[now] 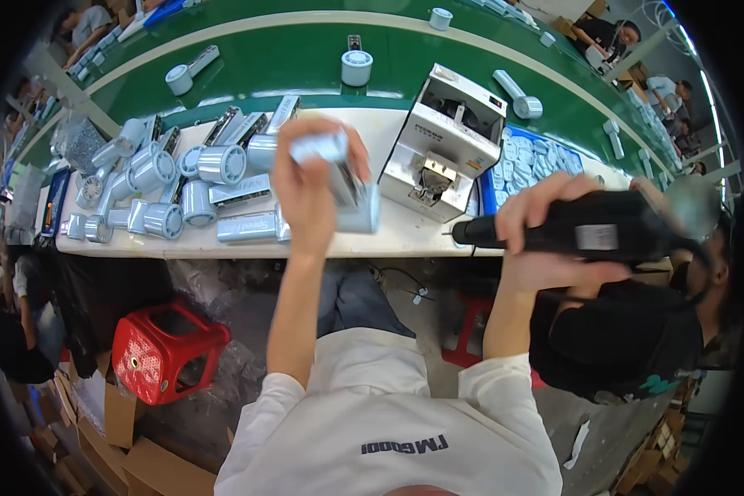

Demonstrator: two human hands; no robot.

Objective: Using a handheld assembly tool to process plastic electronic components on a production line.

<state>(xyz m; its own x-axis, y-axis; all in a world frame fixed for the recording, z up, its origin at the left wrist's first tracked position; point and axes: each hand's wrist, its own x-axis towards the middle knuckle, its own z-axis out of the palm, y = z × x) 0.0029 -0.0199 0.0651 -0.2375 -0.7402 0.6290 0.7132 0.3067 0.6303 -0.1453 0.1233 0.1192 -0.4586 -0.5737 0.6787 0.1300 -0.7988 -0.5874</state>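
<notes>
My left hand (304, 194) is raised above the table, its fingers wrapped round a light-blue handheld fan (357, 213) with a round head; both are smeared by motion. In my right hand (525, 263) lies a black electric screwdriver (566, 225), held level with its thin bit pointing left. The bit's tip is apart from the fan. Between and beyond my hands stands a white, box-shaped screw feeder (426, 157), tilted in view. Several similar light-blue fans (153, 169) are heaped on the left of the white table (157, 246), some with open handles showing their insides.
A blue tray (489, 197) of small light-blue covers sits right of the feeder. Beyond the table runs a green conveyor belt (273, 70) carrying spaced-out fans. A red stool (169, 351) and cardboard boxes (161, 467) are at lower left. A person in black (628, 347) sits close on my right.
</notes>
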